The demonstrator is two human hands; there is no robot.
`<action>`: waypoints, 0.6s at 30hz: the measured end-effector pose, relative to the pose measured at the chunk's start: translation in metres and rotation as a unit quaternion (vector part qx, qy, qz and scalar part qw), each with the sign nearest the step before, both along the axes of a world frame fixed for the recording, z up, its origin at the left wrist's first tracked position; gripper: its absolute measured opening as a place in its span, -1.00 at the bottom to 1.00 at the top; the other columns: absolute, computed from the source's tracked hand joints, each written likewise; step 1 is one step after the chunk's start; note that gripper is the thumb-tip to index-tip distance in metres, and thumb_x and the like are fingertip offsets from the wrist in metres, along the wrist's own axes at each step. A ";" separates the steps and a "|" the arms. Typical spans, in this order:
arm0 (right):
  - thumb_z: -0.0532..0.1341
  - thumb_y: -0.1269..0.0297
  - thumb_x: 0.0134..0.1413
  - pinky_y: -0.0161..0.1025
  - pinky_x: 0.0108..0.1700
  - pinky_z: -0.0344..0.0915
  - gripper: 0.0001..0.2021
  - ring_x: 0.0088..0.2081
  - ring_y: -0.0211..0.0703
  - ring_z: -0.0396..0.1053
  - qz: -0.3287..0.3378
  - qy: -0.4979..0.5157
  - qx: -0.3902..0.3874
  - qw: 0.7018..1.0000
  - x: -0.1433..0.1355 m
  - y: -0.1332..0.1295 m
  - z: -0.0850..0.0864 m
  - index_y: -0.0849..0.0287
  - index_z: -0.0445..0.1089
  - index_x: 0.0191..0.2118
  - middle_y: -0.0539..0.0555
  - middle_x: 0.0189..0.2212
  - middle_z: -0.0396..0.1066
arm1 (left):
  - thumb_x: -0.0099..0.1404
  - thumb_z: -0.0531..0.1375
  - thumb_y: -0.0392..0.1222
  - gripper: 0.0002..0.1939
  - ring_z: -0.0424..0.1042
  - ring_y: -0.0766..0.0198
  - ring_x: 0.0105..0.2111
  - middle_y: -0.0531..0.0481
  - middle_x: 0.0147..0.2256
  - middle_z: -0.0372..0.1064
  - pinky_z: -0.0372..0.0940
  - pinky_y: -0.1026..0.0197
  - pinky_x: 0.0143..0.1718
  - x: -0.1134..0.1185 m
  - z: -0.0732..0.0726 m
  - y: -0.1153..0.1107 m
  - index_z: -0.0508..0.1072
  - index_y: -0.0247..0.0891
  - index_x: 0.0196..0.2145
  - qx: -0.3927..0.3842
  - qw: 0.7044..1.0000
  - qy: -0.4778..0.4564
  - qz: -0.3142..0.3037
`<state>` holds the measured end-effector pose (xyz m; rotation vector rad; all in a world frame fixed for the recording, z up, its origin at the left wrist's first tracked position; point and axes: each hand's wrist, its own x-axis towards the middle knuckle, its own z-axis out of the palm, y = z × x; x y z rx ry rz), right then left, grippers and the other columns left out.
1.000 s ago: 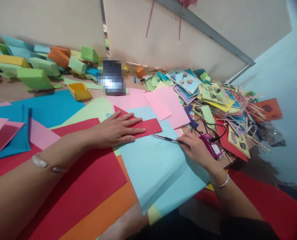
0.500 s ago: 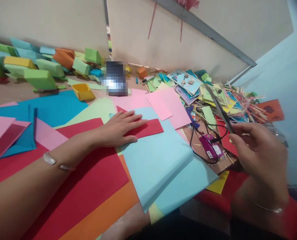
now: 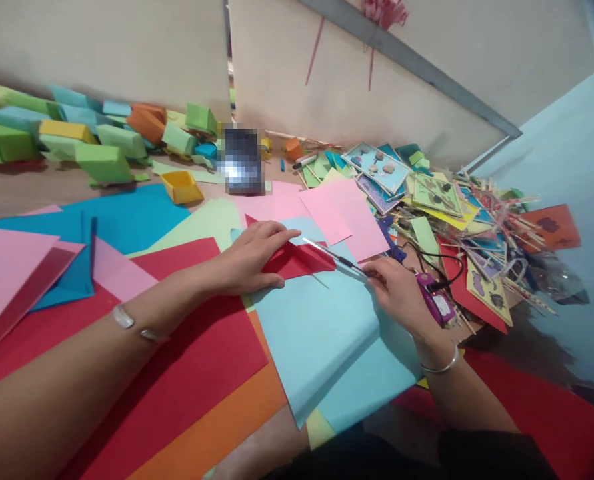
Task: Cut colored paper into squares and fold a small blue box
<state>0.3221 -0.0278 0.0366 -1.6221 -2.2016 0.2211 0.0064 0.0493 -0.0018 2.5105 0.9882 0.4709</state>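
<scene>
My left hand (image 3: 254, 257) rests on a folded red paper (image 3: 297, 260), its thumb and fingers astride the near end and holding it. The paper's folded layers stand slightly apart. In my right hand (image 3: 394, 290) is a slim metal utility knife (image 3: 345, 261) with a black part midway. Its blade points left, lying across the red paper close to my left fingertips. A thin grey line, blade or shadow, shows just below; I cannot tell which. Beneath lies a large light blue sheet (image 3: 307, 333), its near side curled over.
Red sheets (image 3: 191, 353), an orange sheet (image 3: 237, 413) and pink sheets (image 3: 361, 213) spread around. Folded paper boxes (image 3: 107, 163) line the back left near a blurred dark screen (image 3: 243, 163). At right are a purple power strip (image 3: 429, 297), sticks and decorated cards (image 3: 377, 167).
My right hand has come left and down, bringing the knife from the right side onto the red paper. My left fingers have bent, and the paper's fold has lifted open.
</scene>
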 end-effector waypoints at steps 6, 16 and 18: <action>0.06 0.60 0.20 -0.20 -0.29 0.15 -0.51 -0.31 -0.11 0.23 0.086 -0.124 0.013 0.989 -0.002 -0.005 -0.009 -0.06 0.49 0.07 0.08 -0.35 0.32 | 0.24 0.24 0.03 -0.14 0.17 -0.13 0.17 -0.27 0.19 0.14 0.14 -0.11 0.20 0.001 0.004 -0.002 0.03 -0.20 0.39 -0.013 1.000 0.006 0.015; 0.00 0.58 0.30 -0.23 -0.31 0.15 -0.43 -0.33 -0.17 0.19 0.161 -0.197 0.009 0.967 -0.003 -0.006 -0.006 -0.22 0.37 0.21 0.06 -0.30 0.34 | 0.48 0.03 -0.02 -0.65 -0.06 -0.24 0.36 0.04 0.36 0.10 -0.04 -0.35 0.24 0.002 -0.005 0.002 0.44 0.29 0.13 0.038 0.994 0.093 -0.053; -0.02 0.53 0.34 -0.24 -0.30 0.17 -0.48 -0.36 -0.19 0.19 0.168 -0.198 0.008 0.966 -0.009 -0.006 -0.006 -0.18 0.38 0.20 0.06 -0.30 0.36 | 0.48 0.04 -0.03 -0.62 -0.03 -0.24 0.35 0.04 0.37 0.09 -0.03 -0.37 0.21 0.003 -0.008 0.002 0.37 0.33 0.18 0.051 0.991 0.111 -0.055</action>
